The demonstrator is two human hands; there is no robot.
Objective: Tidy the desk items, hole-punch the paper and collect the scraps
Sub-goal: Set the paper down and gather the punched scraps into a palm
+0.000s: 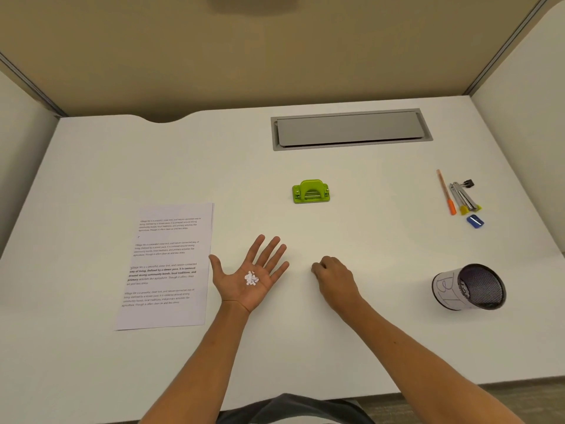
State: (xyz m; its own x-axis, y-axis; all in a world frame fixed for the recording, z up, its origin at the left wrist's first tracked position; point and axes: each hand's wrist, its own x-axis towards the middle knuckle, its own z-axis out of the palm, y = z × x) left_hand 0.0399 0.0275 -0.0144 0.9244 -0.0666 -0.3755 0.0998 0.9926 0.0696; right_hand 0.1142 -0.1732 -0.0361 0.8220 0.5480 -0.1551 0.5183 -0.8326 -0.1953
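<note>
Scraps (251, 278), a small heap of white punched paper dots, sit in the hollow of the left hand (249, 278), which lies palm up w/ fingers spread and straight, not curled over them, so nothing is actually gripped; they just rest there. Judging by looks they're near weightless, loose and flat, so a tilt, a breath or a quick move would likely scatter them; best kept in a level, slightly cupped palm, and any left on the desk (382, 255) picked up by a fingertip pinch or swept to the front edge into the palm. Right hand (333, 278) is just beside the left, knuckles up, fingers curled down w/ tips at the desk surface, near the middle of the front half; looks like a pinch on a stray dot, but can't tell if it has one, too small to see. Paper (166, 266) lies flat toward the left edge, well apart from both hands; thin and floppy, probably easiest slid or lifted by an edge. Green hole punch (311, 192) stands mid-desk, beyond the hands, touching nothing. Mesh cup (469, 286) lies tipped on its side near the right front corner. Orange pen (446, 194), stapler (463, 197), black clip (469, 183) and blue sharpener (475, 221) are bunched by the right edge.
</note>
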